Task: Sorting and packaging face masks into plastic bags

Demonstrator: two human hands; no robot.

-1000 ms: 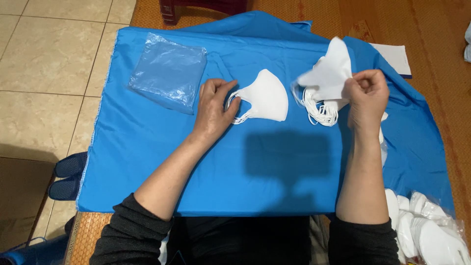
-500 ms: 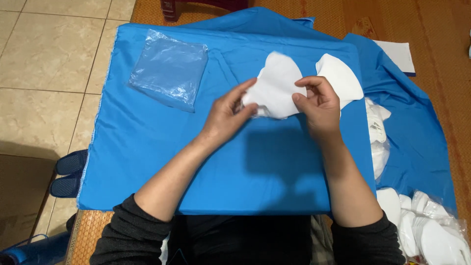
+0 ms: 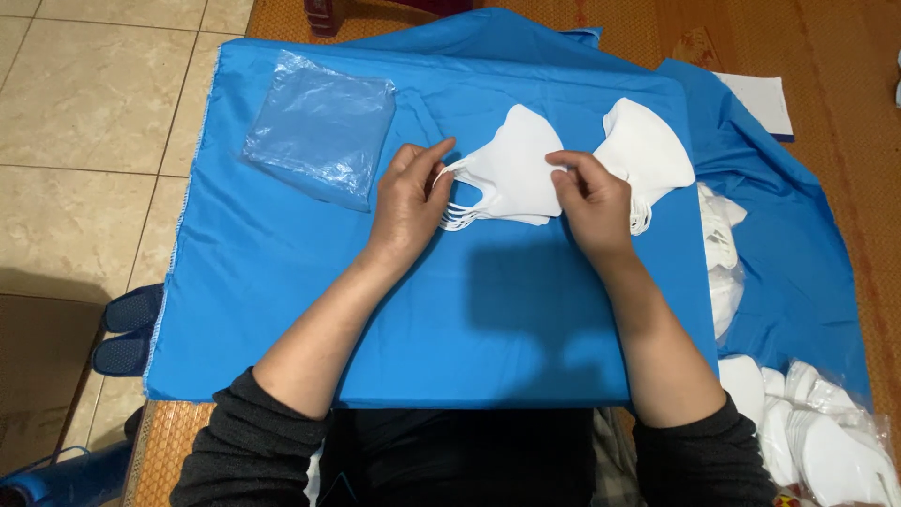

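A small stack of white face masks (image 3: pixel 511 174) is lying on the blue cloth (image 3: pixel 282 282), directly between the two hands, with its ear loops fanning out toward the left hand. Judging by how the layers are sitting one on another, a few masks are already gathered here, while much is left: a second pile of white masks (image 3: pixel 648 155) is waiting just beyond the right hand, and more loose masks (image 3: pixel 723 244) are lying further out to that side over the cloth's edge. The stack is not yet in any bag, as far as I can judge.

The left hand (image 3: pixel 408 197) is pinching the stack's loop end, thumb and fingers closing on the loops and the mask edge. The right hand (image 3: pixel 591 202) is gripping the opposite edge of the same stack, fingertips curled down onto the top mask and thumb tucked against it. Both hands are closed on the masks rather than spread flat.

Beyond the left hand, up and outward, a clear plastic bag (image 3: pixel 319 127) is lying flat. Near the right forearm, a bagged heap of masks (image 3: pixel 826 432) is resting on the floor.
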